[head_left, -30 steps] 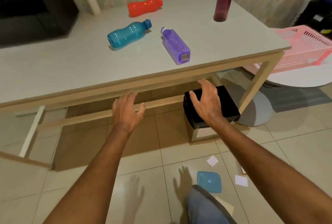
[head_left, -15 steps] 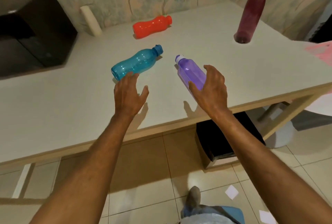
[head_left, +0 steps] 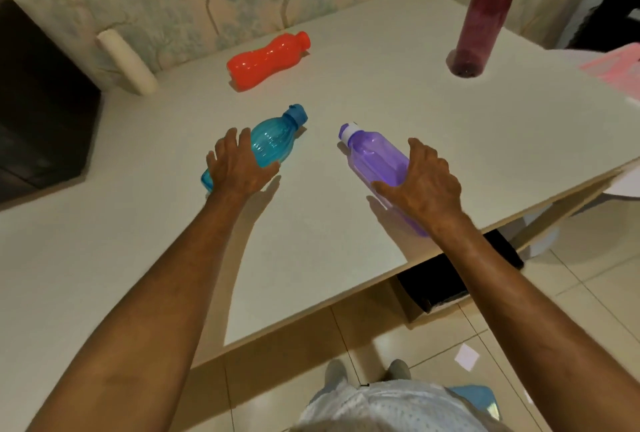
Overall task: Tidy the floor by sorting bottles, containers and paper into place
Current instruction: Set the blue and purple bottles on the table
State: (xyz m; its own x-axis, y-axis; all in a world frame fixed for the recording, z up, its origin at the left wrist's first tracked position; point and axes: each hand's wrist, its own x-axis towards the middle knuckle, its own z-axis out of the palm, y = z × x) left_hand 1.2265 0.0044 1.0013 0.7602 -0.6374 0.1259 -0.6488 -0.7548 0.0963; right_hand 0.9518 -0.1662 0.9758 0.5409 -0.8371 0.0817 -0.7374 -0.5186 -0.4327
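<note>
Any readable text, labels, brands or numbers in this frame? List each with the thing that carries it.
None readable.
Lying blue plastic bottle: no label visible.
Lying purple plastic bottle: no print shows.
Lying orange plastic bottle: plain.
Upright maroon bottle: plain.
White paper scrap on the floor: blank.

Warm, fairly dim indoor light falls from above, slightly behind the viewer. Both hands cast soft shadows onto the tabletop (head_left: 346, 241) just beside them. The floor tiles (head_left: 398, 345) at lower centre carry a pale sheen. Wide-angle distortion bends the tabletop edges toward the frame's corners. The whole view is slightly soft, and the pink basket (head_left: 616, 67) at the right edge is smeared.
</note>
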